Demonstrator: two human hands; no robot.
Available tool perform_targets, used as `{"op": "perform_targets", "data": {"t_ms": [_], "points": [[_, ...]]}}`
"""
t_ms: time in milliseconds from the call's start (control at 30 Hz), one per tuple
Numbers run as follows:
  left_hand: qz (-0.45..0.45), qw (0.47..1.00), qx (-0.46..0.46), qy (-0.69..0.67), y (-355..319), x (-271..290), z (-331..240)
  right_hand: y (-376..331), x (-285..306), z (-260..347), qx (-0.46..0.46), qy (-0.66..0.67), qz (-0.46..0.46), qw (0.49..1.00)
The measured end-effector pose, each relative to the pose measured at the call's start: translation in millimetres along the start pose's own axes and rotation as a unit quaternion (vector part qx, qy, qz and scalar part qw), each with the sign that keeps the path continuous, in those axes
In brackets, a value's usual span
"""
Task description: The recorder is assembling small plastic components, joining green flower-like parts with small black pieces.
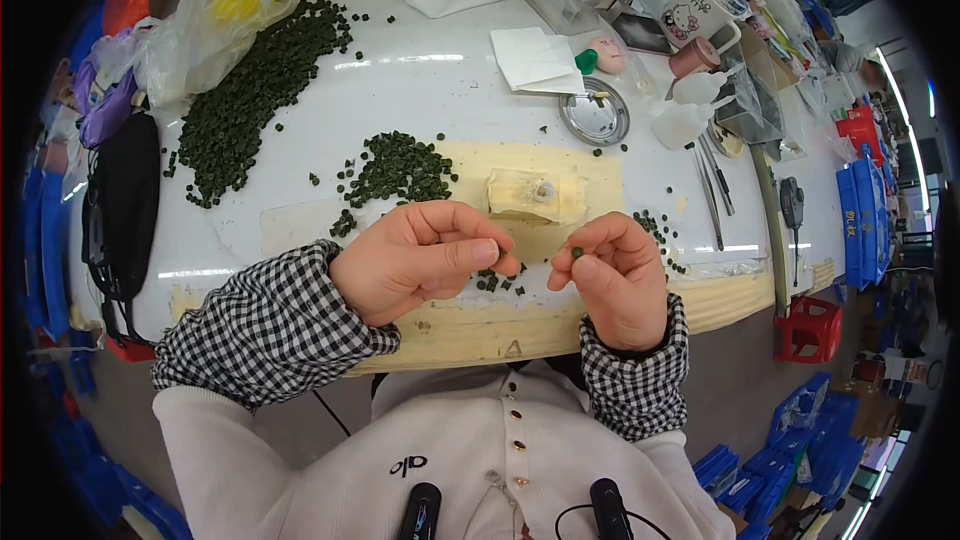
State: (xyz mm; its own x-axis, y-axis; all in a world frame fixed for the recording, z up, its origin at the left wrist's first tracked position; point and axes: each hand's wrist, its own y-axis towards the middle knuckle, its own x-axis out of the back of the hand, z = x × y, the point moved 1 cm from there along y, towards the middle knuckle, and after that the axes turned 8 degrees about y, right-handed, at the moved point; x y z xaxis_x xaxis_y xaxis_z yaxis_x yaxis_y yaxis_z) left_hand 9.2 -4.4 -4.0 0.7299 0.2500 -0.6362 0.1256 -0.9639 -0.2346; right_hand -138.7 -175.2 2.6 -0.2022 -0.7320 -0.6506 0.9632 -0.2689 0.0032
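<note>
The right hand is pinching a green bead just right of the left hand, whose curled fingers are closing on something I cannot make out.

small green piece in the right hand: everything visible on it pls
The small green piece is a dark green, roundish pellet, matte, maybe plastic or rubber; too small to make out detail. It sits pinched between thumb and forefinger of the right hand, held above the table's front edge. It matches the loose dark green pellets heaped on the white tabletop. Nothing but the fingertips touches it.
</note>
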Motion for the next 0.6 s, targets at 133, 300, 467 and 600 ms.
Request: {"op": "perform_targets", "data": {"t_ms": [133, 300, 467, 600], "points": [[-0.014, 1.000, -0.007, 0.010, 0, -2, 0, -1, -10, -1, 0.029, -0.070, 0.002, 0.997], [-0.016, 1.000, -0.013, 0.006, 0, -1, 1, -2, -20, -4, 0.054, -0.175, -0.018, 0.983], [-0.026, 1.000, -0.012, 0.013, 0, -3, 1, -1, -24, -8, 0.100, -0.287, -0.036, 0.952], [-0.018, 1.000, 0.000, 0.012, 0, -3, 1, 4, -27, -7, 0.206, -0.434, 0.006, 0.877]]}}
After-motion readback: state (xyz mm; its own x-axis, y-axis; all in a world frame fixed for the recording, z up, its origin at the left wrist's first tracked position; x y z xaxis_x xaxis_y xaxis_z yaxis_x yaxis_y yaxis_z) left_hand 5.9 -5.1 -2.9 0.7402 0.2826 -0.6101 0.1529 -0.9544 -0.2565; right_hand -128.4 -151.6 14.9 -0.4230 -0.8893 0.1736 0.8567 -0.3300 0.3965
